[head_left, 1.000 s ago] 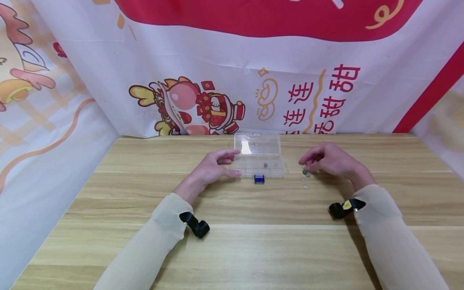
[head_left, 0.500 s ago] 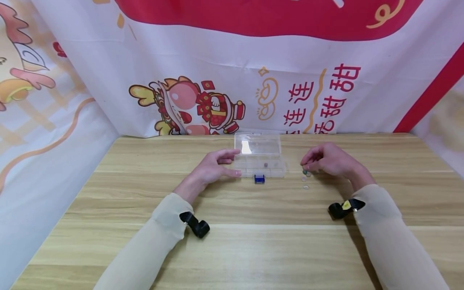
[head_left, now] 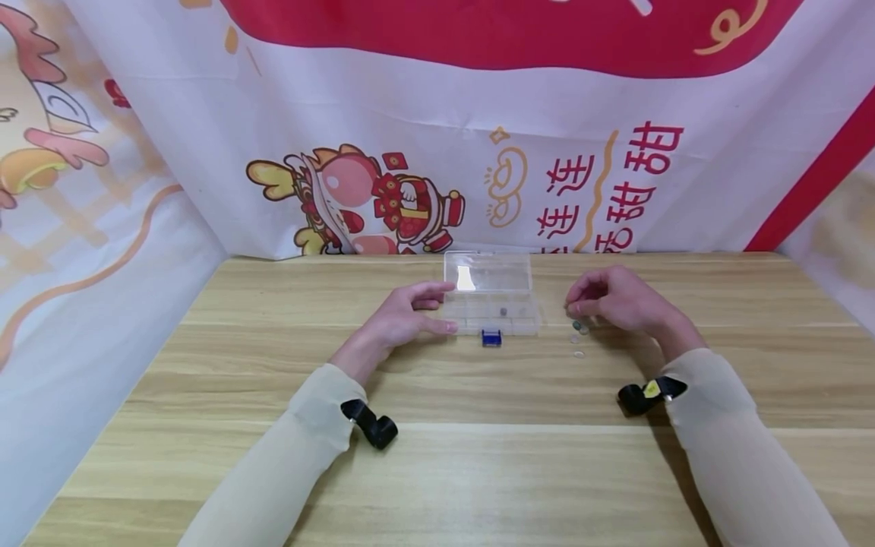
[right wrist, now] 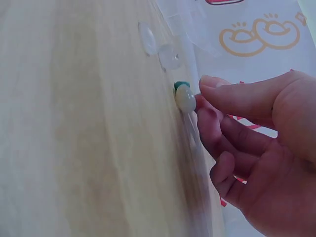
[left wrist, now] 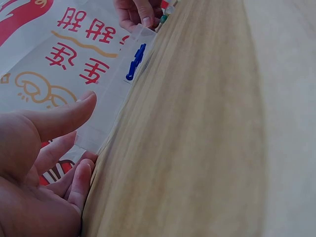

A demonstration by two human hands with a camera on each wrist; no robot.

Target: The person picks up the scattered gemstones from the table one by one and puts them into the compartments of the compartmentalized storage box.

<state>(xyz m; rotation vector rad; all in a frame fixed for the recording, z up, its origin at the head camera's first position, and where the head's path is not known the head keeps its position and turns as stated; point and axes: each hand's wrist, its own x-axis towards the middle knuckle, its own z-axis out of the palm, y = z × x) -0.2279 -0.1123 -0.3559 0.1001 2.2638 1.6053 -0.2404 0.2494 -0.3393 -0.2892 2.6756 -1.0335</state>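
A clear plastic compartment box [head_left: 487,325] stands at the back of the table, its clear lid [head_left: 497,272] raised and its blue latch [head_left: 491,338] facing the front. One small dark piece [head_left: 503,311] lies in a compartment. My left hand [head_left: 403,315] rests at the box's left end, thumb and fingers spread. To the right, my right hand [head_left: 625,298] has curled fingers, thumb and index close together; whether a piece is between them is hidden. Beside those fingertips lie a pale oval bead [right wrist: 186,98], a green piece [right wrist: 181,85] and clear flat pieces [right wrist: 170,57].
The wood-grain table [head_left: 465,471] reaches back to a white and red printed cloth [head_left: 307,99]. Black wrist cameras sit on the left cuff [head_left: 369,424] and the right cuff [head_left: 645,396].
My right fingertips have shifted slightly away from the small pieces, and the green one shows more plainly. The left hand and box stay in place.
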